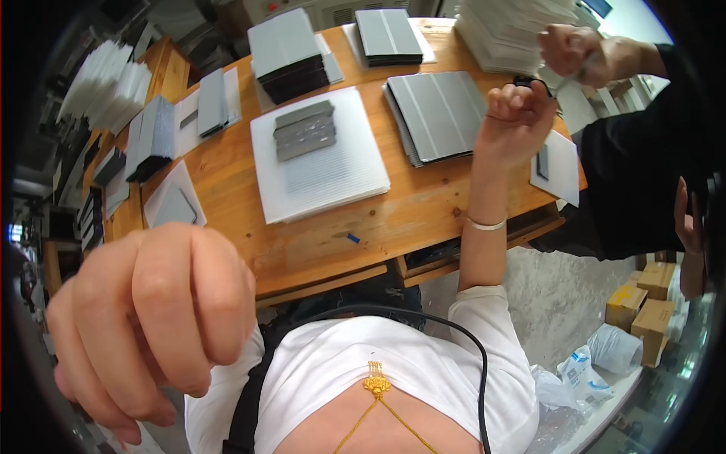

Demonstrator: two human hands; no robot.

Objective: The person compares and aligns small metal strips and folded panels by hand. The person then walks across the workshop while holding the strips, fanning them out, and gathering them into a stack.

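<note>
Well, from my end of the head camera, the left hand (pixel 155 303) looms close to the lens, its fingers curled inward; their undersides are hidden, so I can't make out whether they grip anything. The right hand (pixel 520 125) is raised over the far side of the surface (pixel 318 253), palm partly showing, fingers half bent. I see nothing in that palm, but the fingertips meet the outline of a small black object (pixel 532 82), and I can't say whether they touch it. The grey ridged piece (pixel 305 140) lies flat on the white sheet stack (pixel 336 200) in the middle, clear of both hands. Just beside the right wrist sits the grey panel stack (pixel 435 117).

My main worry is crowding: a co-worker's hand (pixel 567 49) appears very near the right fingers in this view, and if both people move at once they could bump. A low sweep of the right forearm might drag the upper panels askew, since they seem simply piled. The white sheet (pixel 557 185) at the right end appears to overhang the edge, so a brushing sleeve could tip it off. And with the left hand blocking so much of my view, I could misjudge what lies beneath it.
</note>
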